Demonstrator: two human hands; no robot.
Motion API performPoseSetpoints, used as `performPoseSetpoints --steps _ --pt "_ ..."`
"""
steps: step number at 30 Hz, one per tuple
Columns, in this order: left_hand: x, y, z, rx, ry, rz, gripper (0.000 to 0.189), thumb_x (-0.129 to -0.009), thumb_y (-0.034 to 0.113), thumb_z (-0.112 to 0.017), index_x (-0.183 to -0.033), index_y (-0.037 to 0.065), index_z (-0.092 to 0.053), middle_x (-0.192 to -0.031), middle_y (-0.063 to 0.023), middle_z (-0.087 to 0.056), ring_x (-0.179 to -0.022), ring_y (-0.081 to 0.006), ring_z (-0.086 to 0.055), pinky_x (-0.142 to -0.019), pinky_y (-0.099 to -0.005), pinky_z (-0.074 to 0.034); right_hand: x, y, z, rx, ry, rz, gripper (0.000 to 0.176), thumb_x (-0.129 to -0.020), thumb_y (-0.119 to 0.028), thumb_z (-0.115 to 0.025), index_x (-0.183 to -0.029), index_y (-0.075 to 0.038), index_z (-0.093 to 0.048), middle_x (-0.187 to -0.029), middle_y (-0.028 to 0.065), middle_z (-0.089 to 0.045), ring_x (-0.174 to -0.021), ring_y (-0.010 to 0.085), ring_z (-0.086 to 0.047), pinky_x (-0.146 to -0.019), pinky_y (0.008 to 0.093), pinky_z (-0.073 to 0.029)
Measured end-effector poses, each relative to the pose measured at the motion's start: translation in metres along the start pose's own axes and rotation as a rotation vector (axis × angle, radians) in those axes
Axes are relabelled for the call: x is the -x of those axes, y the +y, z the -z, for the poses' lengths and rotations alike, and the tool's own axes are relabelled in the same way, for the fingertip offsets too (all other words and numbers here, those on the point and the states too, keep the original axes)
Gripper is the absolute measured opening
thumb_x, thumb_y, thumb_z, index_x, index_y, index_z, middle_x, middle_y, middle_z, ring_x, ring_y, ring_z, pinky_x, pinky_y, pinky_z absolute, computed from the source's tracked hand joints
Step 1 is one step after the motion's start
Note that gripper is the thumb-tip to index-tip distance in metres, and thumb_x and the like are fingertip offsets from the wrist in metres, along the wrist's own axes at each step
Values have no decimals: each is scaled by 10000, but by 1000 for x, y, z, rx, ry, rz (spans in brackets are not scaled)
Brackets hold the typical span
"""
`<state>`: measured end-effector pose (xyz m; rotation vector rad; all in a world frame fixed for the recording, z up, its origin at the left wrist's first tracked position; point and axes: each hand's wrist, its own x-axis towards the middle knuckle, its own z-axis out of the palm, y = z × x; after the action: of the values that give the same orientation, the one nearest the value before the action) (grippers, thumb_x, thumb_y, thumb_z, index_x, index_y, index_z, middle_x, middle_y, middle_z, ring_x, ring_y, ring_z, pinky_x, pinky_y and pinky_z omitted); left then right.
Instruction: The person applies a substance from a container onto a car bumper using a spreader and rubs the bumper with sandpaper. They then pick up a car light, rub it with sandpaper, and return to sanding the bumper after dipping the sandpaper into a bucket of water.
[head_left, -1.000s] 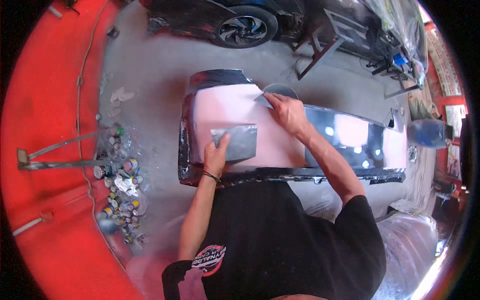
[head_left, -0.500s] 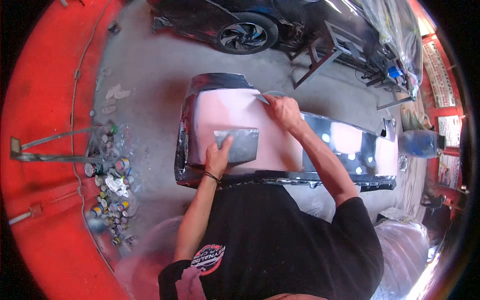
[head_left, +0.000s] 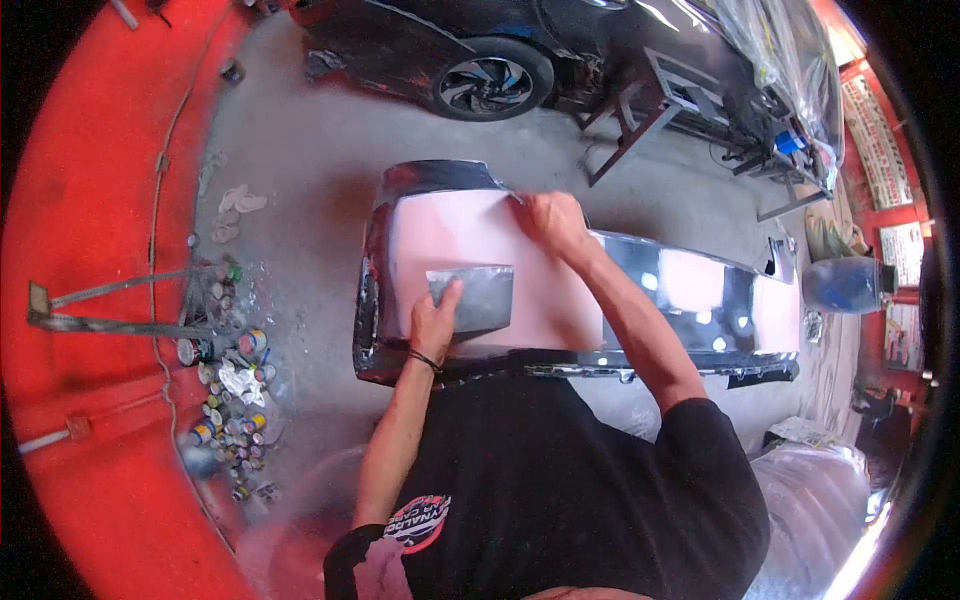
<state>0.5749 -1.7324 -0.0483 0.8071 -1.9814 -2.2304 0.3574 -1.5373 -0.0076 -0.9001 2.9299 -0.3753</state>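
A black car bumper (head_left: 435,172) lies across the view in front of me, its left end covered with a smooth pink coat (head_left: 450,222). My left hand (head_left: 433,322) grips a flat grey plate (head_left: 484,297) over the pink area, thumb on top and the other fingers hidden beneath. Near the bumper's far edge is my right hand (head_left: 556,222), closed and slightly blurred. It holds a thin spreader (head_left: 517,199), mostly hidden by the fingers, against or just above the pink surface; contact is not clear.
A dark car with a wheel (head_left: 487,85) stands beyond the bumper, beside a metal stand (head_left: 640,120). Several cans (head_left: 252,343) crowd the floor at left, near the red wall (head_left: 90,200). At right sits a blue drum (head_left: 842,286).
My right hand has shifted slightly left and turned, so the spreader's blade shows less. The left hand keeps its hold on the plate. The whole view has shifted a little.
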Motion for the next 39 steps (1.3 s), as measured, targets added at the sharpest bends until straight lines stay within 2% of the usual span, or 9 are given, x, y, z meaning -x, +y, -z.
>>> performPoseSetpoints --steps 8,12,26,29,33,34,36,37,39 --pt "2 7 -1 92 -9 56 385 -1016 342 -688 -1157 -15 -715 -1043 -22 -716 -943 -112 -640 -871 -299 -523 13 24 42 -264 237 31 389 -900 -116 -648 -1287 -112 -694 -1093 199 -726 -962 403 -702 -835 498 -557" --pt "1 5 -2 63 1 46 382 -1019 341 -684 -1154 -15 -716 -1044 -21 -716 -942 -111 -640 -871 -298 -523 66 24 55 -144 53 143 481 -828 -116 -697 -1308 -105 -669 -1206 159 -705 -1044 381 -688 -880 468 -567" --pt "2 14 -7 -8 50 8 416 -1027 354 -668 -1156 -39 -712 -1027 -38 -725 -915 -125 -659 -845 -315 -537 18 6 -3 -101 302 222 274 -862 -156 -648 -1110 -80 -736 -985 157 -727 -843 366 -717 -733 483 -581" --pt "1 8 -5 -70 79 -47 413 -1028 349 -661 -1169 -35 -712 -1036 -43 -724 -926 -129 -661 -851 -326 -538 -18 8 -3 -67 -24 76 346 -910 -184 -637 -1238 -109 -718 -1151 146 -730 -962 367 -714 -835 465 -576" --pt "-3 -2 -1 9 83 26 423 -1021 370 -655 -1163 -25 -715 -1049 -53 -729 -918 -144 -664 -867 -353 -539 -38 -5 21 -159 5 -9 434 -897 -235 -739 -1309 -130 -651 -1039 161 -745 -938 362 -726 -830 476 -572" --pt "-6 -12 7 91 16 133 428 -1005 310 -696 -1295 0 -646 -1174 -56 -692 -1034 -144 -640 -947 -355 -525 -40 -5 22 -254 95 52 397 -921 -197 -733 -1296 -116 -629 -1061 180 -740 -960 369 -725 -830 467 -574" --pt "6 -9 12 370 0 71 466 -951 241 -770 -1328 19 -612 -1214 -52 -678 -1069 -157 -635 -964 -357 -516 -54 3 5 -529 280 155 280 -993 -49 -645 -1270 -45 -603 -1114 149 -737 -969 208 -704 -911 376 -553" --pt "23 13 17 303 71 12 472 -938 205 -783 -1337 26 -605 -1227 -52 -677 -1117 -165 -621 -990 -354 -506 -39 -25 46 -619 199 144 279 -1002 -37 -637 -1279 -28 -603 -1121 94 -731 -1010 147 -652 -956 329 -519" --pt "38 4 39 375 -15 -26 454 -939 164 -773 -1337 25 -605 -1235 -58 -678 -1166 -169 -605 -1026 -356 -496 -27 -46 67 -905 132 46 285 -991 -77 -654 -1263 7 -646 -1134 74 -741 -1022 131 -664 -928 283 -512"
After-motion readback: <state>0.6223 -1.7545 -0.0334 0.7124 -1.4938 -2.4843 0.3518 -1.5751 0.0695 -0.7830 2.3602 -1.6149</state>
